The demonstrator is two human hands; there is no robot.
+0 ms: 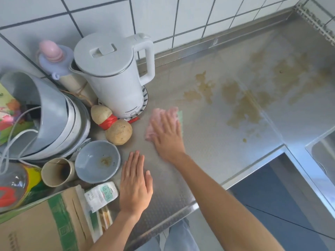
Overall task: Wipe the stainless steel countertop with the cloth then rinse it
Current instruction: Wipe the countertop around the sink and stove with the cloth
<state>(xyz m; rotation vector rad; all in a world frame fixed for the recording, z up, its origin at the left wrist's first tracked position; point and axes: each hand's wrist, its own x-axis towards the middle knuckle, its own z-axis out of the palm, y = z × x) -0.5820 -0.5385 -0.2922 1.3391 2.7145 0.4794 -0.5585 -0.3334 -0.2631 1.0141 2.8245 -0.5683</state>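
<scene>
Lying flat on the steel countertop (208,142) just right of the kettle's base, pink cloth (159,116) with a green edge showing at its right side, blurred. Pressed down from above by right hand (167,134), palm flat on it, fingers straight and lightly spread, not pinching or gripping the fabric. Resting palm-down on the bare counter nearer the front edge, left hand (136,183), fingers straight and pressed together, thumb a little apart, touching no object. Spread across the counter to the right of the cloth and well apart from it, brownish stains (243,104), reaching toward the back corner. Standing just left of the cloth, white kettle (116,75) on its round base. Leaning in front of the kettle, tan gourd (112,125) tied with a red ribbon at its waist. Sitting just left of the left hand, grey bowl (97,161) with a bit of residue inside, and beside that a paper cup (58,172) tipped on its side. Piled further left, stacked dishes (54,120). Lying at the near left, small white carton (101,195) against a cardboard box (41,225). Showing at the far right edge, corner of a sink (320,153)
</scene>
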